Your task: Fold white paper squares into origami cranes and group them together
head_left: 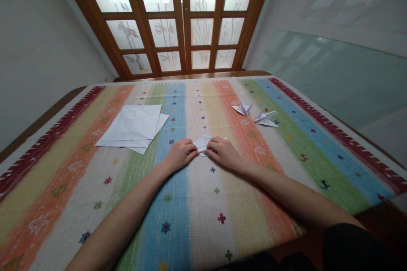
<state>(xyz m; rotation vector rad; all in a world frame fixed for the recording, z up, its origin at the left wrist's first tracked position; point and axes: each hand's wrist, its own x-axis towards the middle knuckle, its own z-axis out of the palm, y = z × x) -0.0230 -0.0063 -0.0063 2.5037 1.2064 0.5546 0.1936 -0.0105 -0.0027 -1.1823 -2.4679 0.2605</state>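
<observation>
Between my two hands a small piece of folded white paper (202, 142) lies on the striped tablecloth. My left hand (181, 153) pinches its left edge, thumb and fingers pressed together. On the right side of the paper, my right hand (225, 152) is closed with its thumb and fingertips on the edge. Parts of the paper are hidden under the fingers, so its full shape does not show.
A stack of white paper sheets (132, 123) lies to the left. Two folded paper cranes, one farther back (243, 109) and one nearer (265, 119), sit to the right. The striped tablecloth (203, 203) covers the table; wooden glass doors (186, 46) stand beyond it.
</observation>
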